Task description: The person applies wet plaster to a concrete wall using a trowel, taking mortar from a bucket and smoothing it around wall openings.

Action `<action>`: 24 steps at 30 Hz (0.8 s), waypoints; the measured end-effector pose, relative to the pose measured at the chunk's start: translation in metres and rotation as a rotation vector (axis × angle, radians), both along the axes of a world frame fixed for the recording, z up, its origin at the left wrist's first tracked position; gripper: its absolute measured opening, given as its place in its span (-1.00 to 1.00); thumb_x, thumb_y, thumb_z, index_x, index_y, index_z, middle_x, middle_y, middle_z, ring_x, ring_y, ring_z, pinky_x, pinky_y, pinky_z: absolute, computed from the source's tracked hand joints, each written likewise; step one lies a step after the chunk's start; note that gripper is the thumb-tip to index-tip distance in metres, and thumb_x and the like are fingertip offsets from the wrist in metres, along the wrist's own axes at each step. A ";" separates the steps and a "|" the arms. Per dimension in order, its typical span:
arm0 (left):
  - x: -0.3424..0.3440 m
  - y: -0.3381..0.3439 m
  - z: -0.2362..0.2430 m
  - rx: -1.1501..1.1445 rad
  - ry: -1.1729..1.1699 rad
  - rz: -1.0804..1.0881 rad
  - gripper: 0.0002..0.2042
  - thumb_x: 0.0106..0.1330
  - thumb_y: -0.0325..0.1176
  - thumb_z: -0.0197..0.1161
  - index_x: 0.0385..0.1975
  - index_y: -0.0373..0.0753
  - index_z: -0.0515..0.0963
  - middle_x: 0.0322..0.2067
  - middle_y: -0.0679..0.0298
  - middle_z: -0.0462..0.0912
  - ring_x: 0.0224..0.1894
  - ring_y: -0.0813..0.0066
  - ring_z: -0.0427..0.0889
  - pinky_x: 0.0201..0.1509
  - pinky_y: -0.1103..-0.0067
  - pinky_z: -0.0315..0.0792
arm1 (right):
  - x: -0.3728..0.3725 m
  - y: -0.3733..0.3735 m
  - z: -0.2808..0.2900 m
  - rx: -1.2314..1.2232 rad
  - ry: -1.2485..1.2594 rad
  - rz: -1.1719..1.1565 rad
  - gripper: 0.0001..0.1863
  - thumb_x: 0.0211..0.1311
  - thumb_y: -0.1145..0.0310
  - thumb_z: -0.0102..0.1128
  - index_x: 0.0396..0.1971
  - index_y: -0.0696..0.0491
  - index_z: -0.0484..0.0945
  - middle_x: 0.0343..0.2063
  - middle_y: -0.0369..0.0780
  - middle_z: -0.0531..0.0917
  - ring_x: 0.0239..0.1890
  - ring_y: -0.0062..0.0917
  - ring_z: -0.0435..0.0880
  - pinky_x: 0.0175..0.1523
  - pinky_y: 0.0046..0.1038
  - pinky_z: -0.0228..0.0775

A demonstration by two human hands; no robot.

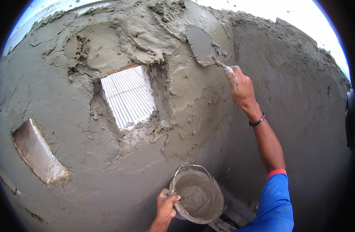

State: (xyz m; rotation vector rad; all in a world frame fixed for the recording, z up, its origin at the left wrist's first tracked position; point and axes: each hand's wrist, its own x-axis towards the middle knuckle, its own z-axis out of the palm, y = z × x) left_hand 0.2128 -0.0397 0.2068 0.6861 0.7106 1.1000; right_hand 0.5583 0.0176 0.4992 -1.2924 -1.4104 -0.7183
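Narrow opening (37, 152) is sitting left in the wall (63, 102), sq. opening (128, 94) right of it. Ur L hand (166, 204) is clamping the near bucket (213, 189) at its left rim, w/ mortar (192, 198) sitting inside. Trowel (200, 44) is facing the wall, far side, right of the sq. opening; ur R hand (242, 87) is gripping its handle (226, 69).

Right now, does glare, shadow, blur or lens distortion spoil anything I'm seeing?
Head view: sky burnt out to white above the plastered wall, whose top edge bows; same view: black border, right-hand wall darker low down; also in the head view: trowel and bucket free of obvious blur.
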 end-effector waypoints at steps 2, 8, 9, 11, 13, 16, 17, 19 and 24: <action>-0.002 -0.003 -0.004 0.007 0.006 0.017 -0.75 -0.10 -0.77 0.15 -0.47 -0.26 0.41 -0.44 0.19 0.55 -0.40 0.35 0.58 -0.22 0.45 0.52 | 0.016 0.013 0.015 0.021 -0.053 -0.070 -0.41 0.45 -0.12 -0.34 -0.31 0.19 0.36 -0.59 0.06 0.45 -0.48 0.11 0.42 -0.36 -0.17 0.33; -0.005 -0.007 -0.007 0.018 0.006 0.053 -0.74 -0.11 -0.78 0.16 -0.48 -0.25 0.42 -0.46 0.22 0.55 -0.42 0.38 0.57 -0.25 0.47 0.50 | 0.056 0.012 -0.031 -0.172 0.568 0.057 -0.47 0.45 -0.07 -0.32 -0.32 0.13 0.39 -0.67 -0.24 0.43 -0.65 -0.51 0.46 -0.52 -0.40 0.31; -0.004 -0.007 -0.009 0.037 0.012 0.052 -0.74 -0.11 -0.78 0.16 -0.49 -0.25 0.41 -0.46 0.23 0.54 -0.43 0.39 0.57 -0.26 0.48 0.49 | 0.054 0.001 -0.039 -0.203 0.641 0.047 -0.48 0.45 -0.07 -0.32 -0.33 0.12 0.39 -0.67 -0.29 0.42 -0.66 -0.62 0.43 -0.54 -0.45 0.29; -0.005 -0.008 -0.008 0.028 0.011 0.063 -0.74 -0.12 -0.78 0.16 -0.50 -0.25 0.41 -0.47 0.23 0.54 -0.43 0.39 0.57 -0.27 0.49 0.49 | 0.039 -0.009 -0.044 -0.190 0.659 0.052 -0.47 0.45 -0.08 -0.32 -0.32 0.14 0.39 -0.67 -0.28 0.41 -0.66 -0.61 0.43 -0.55 -0.45 0.29; -0.004 -0.009 -0.010 0.025 0.018 0.055 -0.75 -0.12 -0.78 0.17 -0.51 -0.24 0.40 -0.47 0.23 0.54 -0.43 0.39 0.56 -0.28 0.49 0.48 | 0.030 -0.019 -0.033 -0.165 0.686 0.044 -0.45 0.45 -0.08 -0.32 -0.32 0.15 0.39 -0.67 -0.27 0.41 -0.66 -0.61 0.43 -0.55 -0.45 0.28; -0.006 -0.010 -0.015 0.027 0.060 0.082 -0.75 -0.12 -0.78 0.17 -0.51 -0.25 0.39 -0.47 0.23 0.53 -0.41 0.39 0.56 -0.26 0.48 0.48 | 0.011 -0.010 0.009 0.007 0.286 0.001 -0.44 0.45 -0.10 -0.31 -0.32 0.16 0.39 -0.66 -0.12 0.46 -0.64 -0.26 0.50 -0.47 -0.26 0.33; -0.006 -0.010 -0.015 0.031 0.054 0.081 -0.76 -0.11 -0.77 0.18 -0.53 -0.26 0.39 -0.50 0.24 0.52 -0.44 0.42 0.54 -0.30 0.50 0.46 | 0.007 -0.007 0.028 0.040 0.140 -0.066 -0.43 0.45 -0.11 -0.31 -0.32 0.16 0.39 -0.64 -0.05 0.50 -0.60 -0.10 0.53 -0.42 -0.18 0.34; -0.007 -0.011 -0.017 0.031 0.051 0.085 -0.78 -0.10 -0.77 0.20 -0.56 -0.28 0.39 -0.53 0.24 0.51 -0.46 0.46 0.53 -0.33 0.52 0.44 | -0.009 0.003 0.061 0.055 0.018 -0.096 -0.44 0.44 -0.10 -0.30 -0.31 0.16 0.40 -0.54 0.05 0.57 -0.42 0.09 0.55 -0.32 -0.07 0.34; -0.014 -0.013 -0.023 0.026 0.074 0.092 -0.76 -0.10 -0.76 0.17 -0.52 -0.25 0.38 -0.49 0.22 0.53 -0.43 0.38 0.56 -0.30 0.48 0.49 | 0.016 0.023 0.105 0.014 -0.031 -0.220 -0.45 0.44 -0.09 -0.32 -0.28 0.15 0.41 -0.47 0.09 0.59 -0.33 0.09 0.59 -0.29 -0.05 0.37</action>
